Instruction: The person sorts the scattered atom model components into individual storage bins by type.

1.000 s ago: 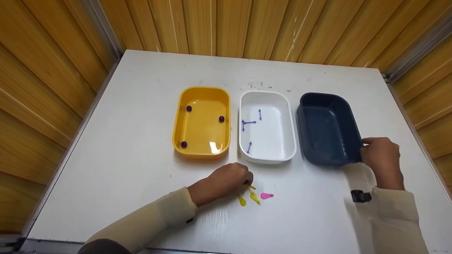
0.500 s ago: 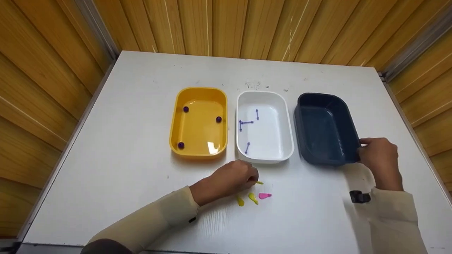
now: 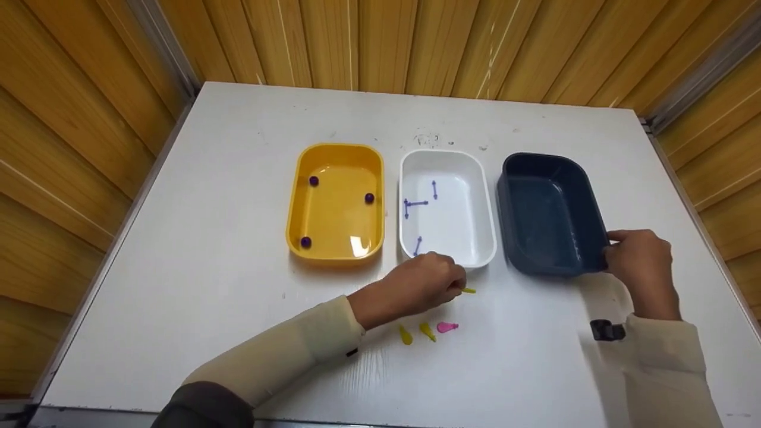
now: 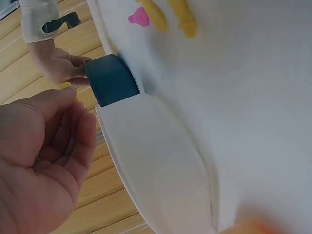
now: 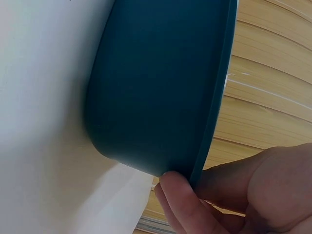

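Left fingers (image 4: pixel 87 141) pinching a yellow piece (image 3: pixel 469 290), its end jutting past them, right fingers (image 5: pixel 183 200) gripping a navy tray (image 5: pixel 151 97)

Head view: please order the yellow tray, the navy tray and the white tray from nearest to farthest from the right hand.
1. Navy tray: right end of the row, its corner gripped by the right hand.
2. White tray: middle of the row.
3. Yellow tray: left end.
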`<move>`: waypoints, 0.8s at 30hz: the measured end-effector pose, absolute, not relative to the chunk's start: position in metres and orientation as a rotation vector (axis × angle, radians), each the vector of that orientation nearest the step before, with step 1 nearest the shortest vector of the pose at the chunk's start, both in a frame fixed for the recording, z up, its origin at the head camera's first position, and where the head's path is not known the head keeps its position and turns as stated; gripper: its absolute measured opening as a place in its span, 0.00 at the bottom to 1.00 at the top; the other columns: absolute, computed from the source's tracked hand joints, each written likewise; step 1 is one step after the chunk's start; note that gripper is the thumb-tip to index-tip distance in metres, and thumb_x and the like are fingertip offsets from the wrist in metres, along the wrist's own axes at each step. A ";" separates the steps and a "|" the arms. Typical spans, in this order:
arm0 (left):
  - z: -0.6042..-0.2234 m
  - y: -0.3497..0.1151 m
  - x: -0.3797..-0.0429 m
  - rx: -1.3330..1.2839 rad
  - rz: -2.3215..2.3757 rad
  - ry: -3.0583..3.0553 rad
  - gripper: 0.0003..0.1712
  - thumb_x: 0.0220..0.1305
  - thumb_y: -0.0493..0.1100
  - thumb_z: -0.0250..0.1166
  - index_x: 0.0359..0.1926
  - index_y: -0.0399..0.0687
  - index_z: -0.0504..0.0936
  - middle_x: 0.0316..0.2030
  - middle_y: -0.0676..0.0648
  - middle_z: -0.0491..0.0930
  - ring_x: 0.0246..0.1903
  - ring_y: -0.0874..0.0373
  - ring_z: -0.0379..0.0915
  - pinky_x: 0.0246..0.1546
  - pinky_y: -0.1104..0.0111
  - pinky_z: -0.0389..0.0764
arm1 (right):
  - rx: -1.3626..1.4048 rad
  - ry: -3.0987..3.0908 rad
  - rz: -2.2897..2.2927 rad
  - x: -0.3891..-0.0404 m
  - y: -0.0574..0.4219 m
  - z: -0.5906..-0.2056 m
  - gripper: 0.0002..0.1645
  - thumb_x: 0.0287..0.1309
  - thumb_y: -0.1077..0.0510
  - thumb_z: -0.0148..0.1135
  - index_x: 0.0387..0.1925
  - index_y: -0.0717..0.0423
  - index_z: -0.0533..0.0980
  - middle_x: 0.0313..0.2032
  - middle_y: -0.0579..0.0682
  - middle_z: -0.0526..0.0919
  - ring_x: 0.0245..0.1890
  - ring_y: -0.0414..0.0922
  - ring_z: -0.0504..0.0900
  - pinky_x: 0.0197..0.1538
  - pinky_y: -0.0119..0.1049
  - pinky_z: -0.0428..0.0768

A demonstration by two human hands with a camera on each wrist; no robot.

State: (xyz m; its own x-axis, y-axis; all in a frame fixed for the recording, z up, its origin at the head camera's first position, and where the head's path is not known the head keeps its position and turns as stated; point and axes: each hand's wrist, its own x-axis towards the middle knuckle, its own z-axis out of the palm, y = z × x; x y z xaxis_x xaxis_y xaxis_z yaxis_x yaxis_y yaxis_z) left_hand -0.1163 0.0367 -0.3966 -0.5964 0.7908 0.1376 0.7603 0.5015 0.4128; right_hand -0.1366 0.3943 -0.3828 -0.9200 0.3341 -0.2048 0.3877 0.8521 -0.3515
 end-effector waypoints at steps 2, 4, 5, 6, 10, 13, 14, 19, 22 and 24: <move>-0.394 0.042 -0.119 1.396 0.673 2.667 0.06 0.64 0.41 0.61 0.34 0.50 0.84 0.27 0.55 0.80 0.27 0.65 0.70 0.28 0.84 0.71 | 0.564 2.894 -0.582 -0.136 0.394 -0.383 0.25 0.62 0.62 0.48 0.57 0.71 0.72 0.49 0.73 0.78 0.45 0.65 0.78 0.35 0.45 0.73; -0.392 0.048 -0.123 1.407 0.660 2.669 0.06 0.64 0.42 0.61 0.34 0.51 0.84 0.27 0.55 0.80 0.27 0.65 0.70 0.29 0.84 0.71 | 0.569 2.891 -0.577 -0.136 0.394 -0.382 0.24 0.62 0.62 0.48 0.57 0.71 0.72 0.49 0.73 0.78 0.45 0.65 0.78 0.35 0.45 0.73; -0.391 0.050 -0.124 1.406 0.655 2.668 0.06 0.64 0.42 0.61 0.35 0.51 0.85 0.28 0.55 0.80 0.28 0.65 0.70 0.30 0.84 0.72 | 0.569 2.887 -0.577 -0.136 0.394 -0.382 0.24 0.62 0.62 0.48 0.57 0.71 0.72 0.49 0.73 0.78 0.45 0.65 0.78 0.35 0.44 0.73; -0.389 0.054 -0.126 1.403 0.645 2.673 0.06 0.64 0.42 0.61 0.36 0.51 0.85 0.28 0.55 0.81 0.28 0.65 0.71 0.30 0.85 0.72 | 0.570 2.884 -0.580 -0.136 0.393 -0.382 0.24 0.62 0.62 0.48 0.57 0.71 0.72 0.49 0.73 0.78 0.45 0.65 0.78 0.35 0.44 0.73; -0.383 0.073 -0.136 1.402 0.596 2.729 0.07 0.65 0.41 0.60 0.36 0.51 0.85 0.30 0.54 0.82 0.29 0.65 0.72 0.30 0.84 0.74 | 0.558 2.903 -0.575 -0.136 0.393 -0.383 0.25 0.61 0.61 0.49 0.56 0.71 0.72 0.48 0.73 0.79 0.46 0.66 0.77 0.34 0.43 0.73; -0.381 0.091 -0.145 1.397 0.560 2.769 0.08 0.66 0.42 0.59 0.36 0.52 0.85 0.31 0.54 0.83 0.30 0.66 0.73 0.31 0.82 0.75 | 0.554 2.920 -0.569 -0.136 0.393 -0.383 0.25 0.60 0.61 0.49 0.56 0.71 0.73 0.48 0.72 0.79 0.46 0.66 0.76 0.32 0.41 0.71; -0.381 0.097 -0.147 1.386 0.546 2.772 0.09 0.66 0.42 0.59 0.37 0.52 0.86 0.32 0.54 0.83 0.31 0.66 0.73 0.33 0.82 0.76 | 0.553 2.921 -0.566 -0.136 0.393 -0.383 0.25 0.59 0.61 0.49 0.56 0.71 0.73 0.48 0.72 0.79 0.46 0.66 0.76 0.31 0.40 0.70; -0.380 0.118 -0.155 1.341 0.473 2.748 0.10 0.66 0.44 0.60 0.44 0.53 0.86 0.38 0.55 0.85 0.35 0.66 0.76 0.38 0.82 0.78 | 0.566 2.900 -0.572 -0.136 0.393 -0.383 0.25 0.60 0.62 0.49 0.57 0.71 0.72 0.49 0.73 0.78 0.45 0.65 0.77 0.31 0.40 0.71; -0.380 0.127 -0.158 1.348 0.432 2.757 0.11 0.66 0.44 0.60 0.46 0.53 0.85 0.39 0.54 0.85 0.36 0.66 0.77 0.39 0.82 0.79 | 0.564 2.900 -0.569 -0.136 0.393 -0.383 0.25 0.60 0.62 0.49 0.57 0.72 0.72 0.49 0.74 0.78 0.45 0.65 0.78 0.32 0.41 0.73; -0.381 0.131 -0.160 1.366 0.406 2.776 0.11 0.66 0.44 0.61 0.46 0.53 0.85 0.40 0.54 0.85 0.37 0.66 0.78 0.39 0.81 0.79 | 0.564 2.904 -0.571 -0.136 0.392 -0.382 0.25 0.60 0.62 0.49 0.57 0.72 0.72 0.49 0.74 0.78 0.45 0.66 0.78 0.33 0.43 0.74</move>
